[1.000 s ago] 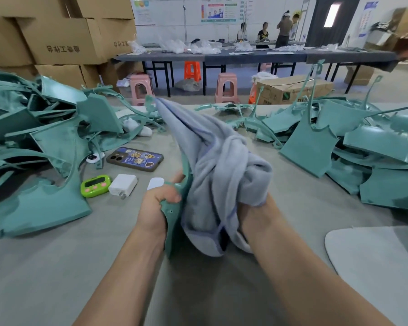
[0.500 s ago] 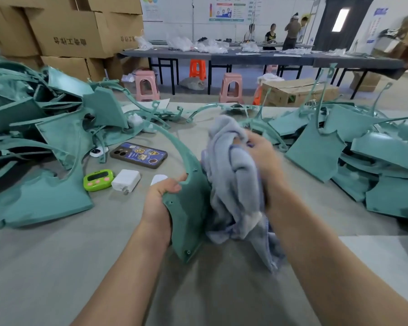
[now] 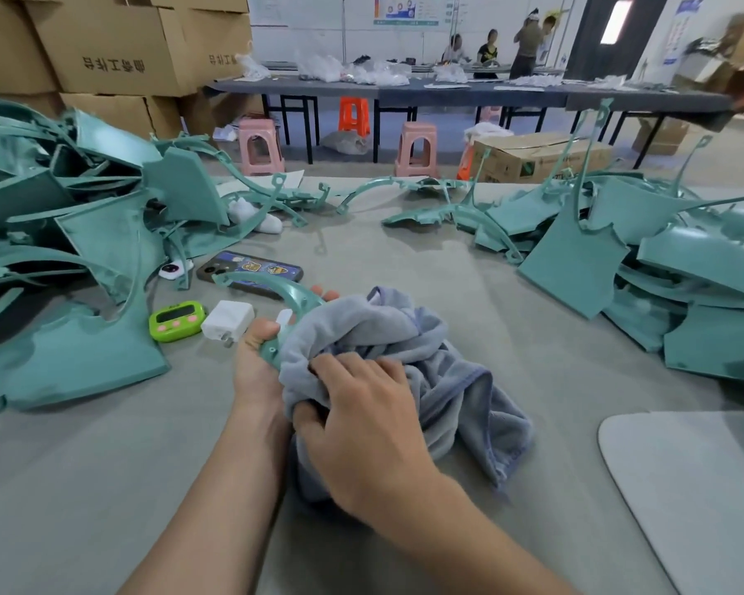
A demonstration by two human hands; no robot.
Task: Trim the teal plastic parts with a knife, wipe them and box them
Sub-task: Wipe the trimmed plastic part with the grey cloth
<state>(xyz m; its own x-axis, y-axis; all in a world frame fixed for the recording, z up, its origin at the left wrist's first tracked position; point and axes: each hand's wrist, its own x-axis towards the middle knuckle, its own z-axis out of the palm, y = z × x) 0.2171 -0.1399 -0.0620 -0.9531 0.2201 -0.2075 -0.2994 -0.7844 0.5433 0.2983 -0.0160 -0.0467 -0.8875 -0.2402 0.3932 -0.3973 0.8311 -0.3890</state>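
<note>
**Step in hand:** wiping, as judged from the grip and the cloth.

**Position:** A curved teal part (image 3: 295,300) is held over the near middle of the table (image 3: 404,259). It is gripped at its near end by the left hand (image 3: 256,371), with the thumb laid across the edge. Its far hooked end projects over a phone (image 3: 250,268).

**Cloth:** A grey-blue cloth (image 3: 409,332) is bunched over the part's body and clutched by the right hand (image 3: 361,414), fingers curled into the folds. How much of the part lies beneath the cloth cannot be made out.

**Surroundings:** Heaps of teal parts (image 3: 87,234) are piled to the left and right. No knife is seen.

**Recommendation:**
- The left grip is best kept firm.
- The cloth should be drawn along the curve toward the free tip.
- Ribs and screw holes should be pressed into, not skimmed.
- The part should be turned so that the hidden face is covered.
</note>
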